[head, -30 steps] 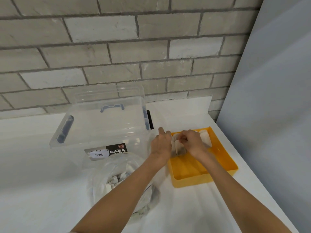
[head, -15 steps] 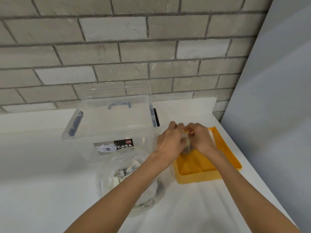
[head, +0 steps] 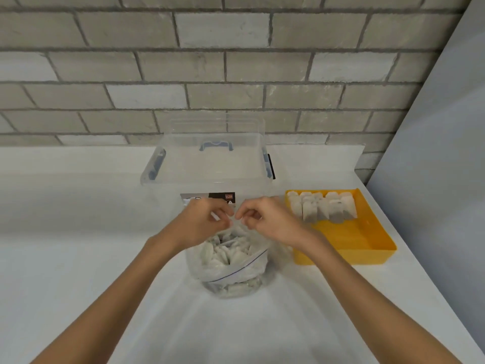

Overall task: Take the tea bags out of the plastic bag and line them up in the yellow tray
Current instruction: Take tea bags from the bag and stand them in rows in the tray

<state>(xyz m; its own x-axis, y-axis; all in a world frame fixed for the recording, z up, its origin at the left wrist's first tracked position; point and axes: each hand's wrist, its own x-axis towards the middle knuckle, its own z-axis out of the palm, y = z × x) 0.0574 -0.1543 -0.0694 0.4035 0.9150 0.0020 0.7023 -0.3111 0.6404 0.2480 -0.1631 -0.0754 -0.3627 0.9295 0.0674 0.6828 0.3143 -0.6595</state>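
Note:
A clear plastic bag (head: 236, 269) full of white tea bags (head: 223, 254) stands on the white counter in front of me. My left hand (head: 202, 222) and my right hand (head: 267, 219) are both over its open top, fingers curled, each pinching the bag's rim at the far edge. The yellow tray (head: 367, 248) lies to the right. Several tea bags (head: 322, 208) stand in a row along its far end; its near half is bare.
A clear lidded storage box (head: 210, 164) with grey-blue latches stands just behind the bag, against the grey brick wall. A pale panel (head: 433, 153) rises along the counter's right edge, close to the tray.
Both hands have left the yellow tray and moved left to the plastic bag's opening. The row of tea bags in the tray, hidden by the hands before, now shows.

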